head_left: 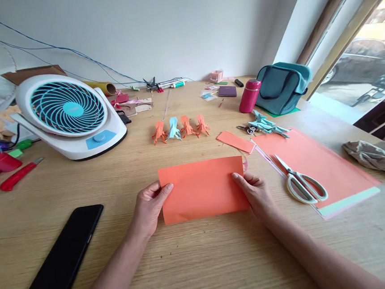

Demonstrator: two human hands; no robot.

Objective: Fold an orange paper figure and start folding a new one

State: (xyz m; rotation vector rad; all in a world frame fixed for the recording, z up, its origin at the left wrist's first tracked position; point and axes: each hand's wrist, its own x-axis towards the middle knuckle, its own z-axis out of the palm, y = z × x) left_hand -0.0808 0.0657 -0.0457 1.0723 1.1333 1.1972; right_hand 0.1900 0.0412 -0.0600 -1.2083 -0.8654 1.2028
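Observation:
An orange paper rectangle (203, 188) lies flat on the wooden table (202, 260) in front of me. My left hand (149, 206) pinches its left edge, thumb on top. My right hand (255, 193) pinches its right edge the same way. Beyond the paper stands a row of several small folded paper figures (180, 128), orange with one light blue. A smaller orange paper piece (235, 141) lies to the right of them.
A black phone (63, 254) lies at the left. White scissors (302, 182) rest on a stack of orange sheets (319, 165) at the right. A white and blue fan (70, 114), a red cutter (19, 174), a pink bottle (249, 95), a teal bag (283, 87) and a cloth (378, 155) stand around.

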